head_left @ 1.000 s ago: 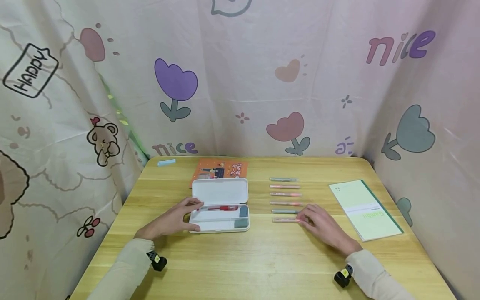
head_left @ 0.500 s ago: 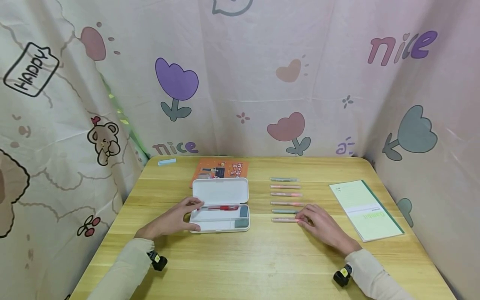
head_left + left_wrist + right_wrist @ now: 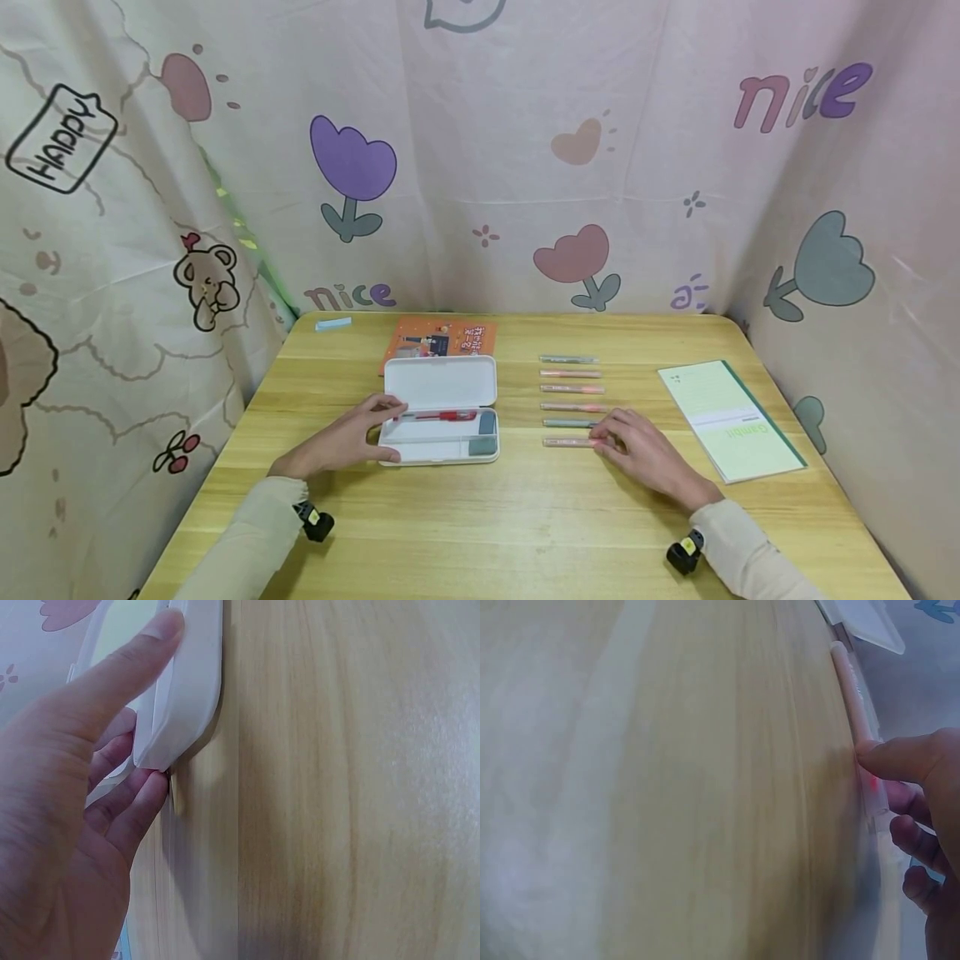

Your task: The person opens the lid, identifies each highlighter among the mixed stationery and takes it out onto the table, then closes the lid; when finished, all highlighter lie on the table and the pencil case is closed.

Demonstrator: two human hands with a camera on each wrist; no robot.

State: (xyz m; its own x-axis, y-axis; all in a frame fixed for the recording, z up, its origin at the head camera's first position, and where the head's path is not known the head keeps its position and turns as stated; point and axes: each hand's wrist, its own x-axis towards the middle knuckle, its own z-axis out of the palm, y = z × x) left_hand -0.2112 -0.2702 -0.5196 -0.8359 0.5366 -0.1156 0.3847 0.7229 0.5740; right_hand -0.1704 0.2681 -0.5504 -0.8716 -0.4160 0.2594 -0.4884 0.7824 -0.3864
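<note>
A white pencil case (image 3: 427, 451) lies with its lid up, left of the table's middle. Inside it are a red pen (image 3: 456, 416) and two grey-green blocks (image 3: 482, 447). My left hand (image 3: 347, 436) grips the case's left end; in the left wrist view the thumb (image 3: 142, 649) lies over the rim and fingers curl at its corner. To the right, my right hand (image 3: 647, 451) pinches the end of the nearest pink pen (image 3: 567, 442), which lies along the wood. The right wrist view shows the thumb (image 3: 900, 757) on that pen's barrel.
Beyond the held pen several more pens lie in a column, among them a grey-green one (image 3: 568, 423) and a pink one (image 3: 572, 389). A pale green notebook (image 3: 731, 417) is at the right. An orange booklet (image 3: 442, 337) lies behind the case; a light blue strip (image 3: 333, 324) sits far left.
The nearest pink pen has shifted very slightly toward the table's front edge, with my right hand on it. My left hand and the case have not moved.
</note>
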